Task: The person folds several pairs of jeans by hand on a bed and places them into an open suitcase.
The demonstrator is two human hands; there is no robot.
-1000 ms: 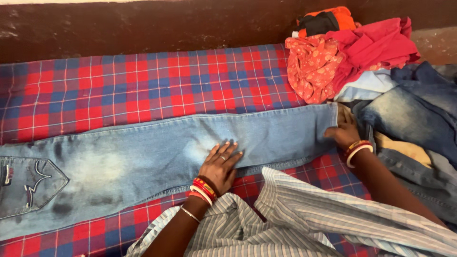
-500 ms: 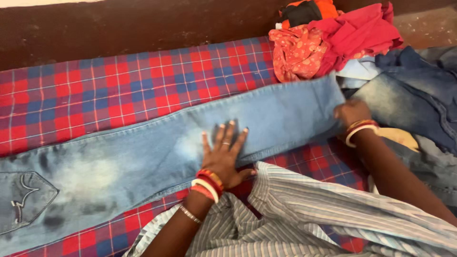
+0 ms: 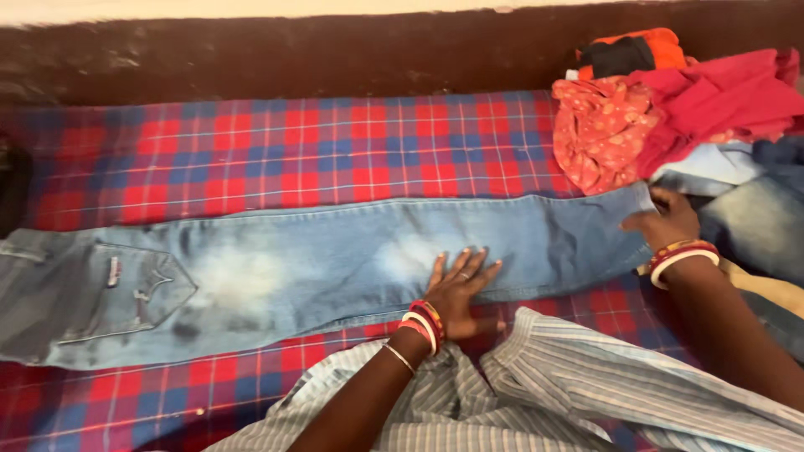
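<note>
A red and blue checked bedsheet (image 3: 293,151) covers most of the view, with a dark wall (image 3: 335,54) running along its far edge. Stretched flat across the sheet from left to right lies a pair of light blue jeans (image 3: 318,268), the waist and a stitched back pocket (image 3: 134,289) at the left end and the leg hem at the right. The denim has pale faded patches and a few dark smudges near the pocket.

At the near edge, a grey striped shirt (image 3: 569,393) lies crumpled over the sheet, just beside the lower edge of the jeans and partly under the person's forearms.

At the far right sits a pile of clothes (image 3: 670,109): a bright red garment on top, a reddish patterned cloth beside it, an orange and black piece behind, and more faded denim (image 3: 762,226) below these, next to the hem of the spread-out jeans.

The left hand (image 3: 461,289) rests palm down on the jeans leg near its lower edge, fingers spread flat and gripping nothing; it simply presses on the denim. Red, white and thin metal bangles circle that wrist, and a ring shows on one finger.

The right hand (image 3: 666,222) is at the hem end of the jeans, fingers curled around the edge of the leg, grasping the cloth there. Its wrist carries red and white bangles too.
</note>
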